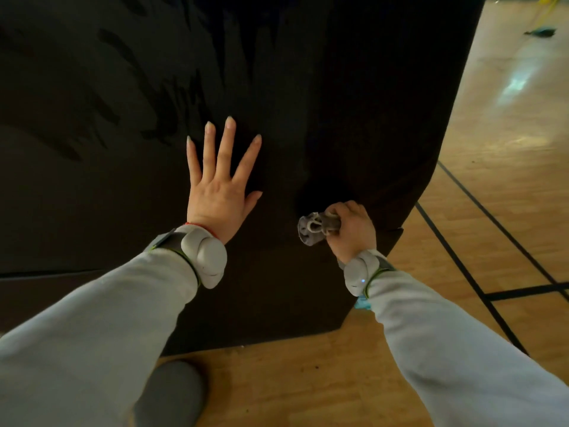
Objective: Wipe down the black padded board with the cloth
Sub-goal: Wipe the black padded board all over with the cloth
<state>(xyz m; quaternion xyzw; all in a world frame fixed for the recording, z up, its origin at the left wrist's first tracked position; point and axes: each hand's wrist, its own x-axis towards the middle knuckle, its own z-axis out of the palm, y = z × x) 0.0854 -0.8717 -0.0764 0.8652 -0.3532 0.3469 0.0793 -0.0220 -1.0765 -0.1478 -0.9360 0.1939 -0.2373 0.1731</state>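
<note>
left hand (219, 183) flat, fingers spread, pressing the black board (354, 103); right hand (352, 231) at its 4 o'clock grips a bunched cloth (314, 228) against the board.

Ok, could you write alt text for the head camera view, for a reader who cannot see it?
A person's left hand rests flat, fingers spread, on a black padded board, while the right hand grips a crumpled grey cloth near the board's lower right edge. The board stands on a light wooden floor.
</note>
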